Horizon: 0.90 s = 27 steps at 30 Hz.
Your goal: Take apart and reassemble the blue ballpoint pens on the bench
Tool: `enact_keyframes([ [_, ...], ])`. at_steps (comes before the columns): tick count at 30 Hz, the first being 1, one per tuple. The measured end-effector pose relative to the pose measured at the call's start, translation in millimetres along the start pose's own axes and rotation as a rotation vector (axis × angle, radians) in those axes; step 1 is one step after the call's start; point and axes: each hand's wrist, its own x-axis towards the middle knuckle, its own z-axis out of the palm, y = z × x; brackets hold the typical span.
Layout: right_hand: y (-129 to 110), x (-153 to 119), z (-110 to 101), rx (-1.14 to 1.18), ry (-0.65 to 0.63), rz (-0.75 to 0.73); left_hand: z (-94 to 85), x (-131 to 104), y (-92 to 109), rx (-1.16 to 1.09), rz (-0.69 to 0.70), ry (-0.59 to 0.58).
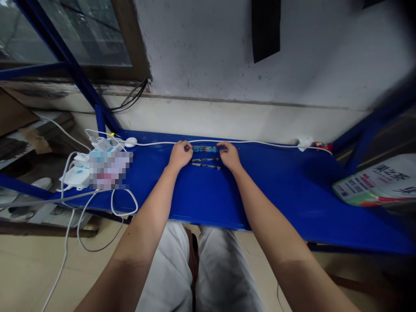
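Several pens (205, 149) with blue and dark parts lie side by side between my hands, near the back of the blue shelf (208, 195). My left hand (180, 154) has its fingers curled in at the left ends of these pens. At their right ends my right hand (229, 154) pinches with bent fingers. How many pens the fingers cover is hidden. Closer to me, two more pens rest on the shelf: a dark pen (205, 160) and, just in front of it, a grey-ended pen (206, 165). Neither hand grips those two.
A white cable (260, 142) runs along the shelf's back edge. White power strips (78, 173) and looped cords crowd the left end, beside a blurred-out item (112, 170). At right lies a large printed bag (377, 180). A red packet (321, 146) sits in the back right corner.
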Motion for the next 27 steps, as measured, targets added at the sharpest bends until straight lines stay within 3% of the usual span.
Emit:
enact_keyframes([
  [3,-7.8,-5.0,-5.0,-0.056,0.016,-0.051,-3.7,-7.5,7.9,-0.009,0.013,-0.223],
  [6,-17.2,-13.1,-6.6,-0.105,-0.076,-0.118,-2.4,-10.0,11.2,0.018,0.089,-0.324],
  [10,-26.4,-22.5,-4.3,-0.268,-0.244,-0.217,0.7,-8.9,9.7,0.024,0.085,-0.316],
  [14,-28.7,-24.2,-3.6,-0.366,-0.333,-0.23,0.6,-8.8,10.8,0.033,0.084,-0.275],
  [22,-26.8,-24.7,-4.5,-0.436,-0.354,-0.222,-1.5,-12.0,14.0,0.025,0.107,-0.343],
  [27,-28.7,-24.6,-5.4,-0.373,-0.306,-0.108,6.3,-6.0,12.0,-0.308,-0.056,-0.24],
])
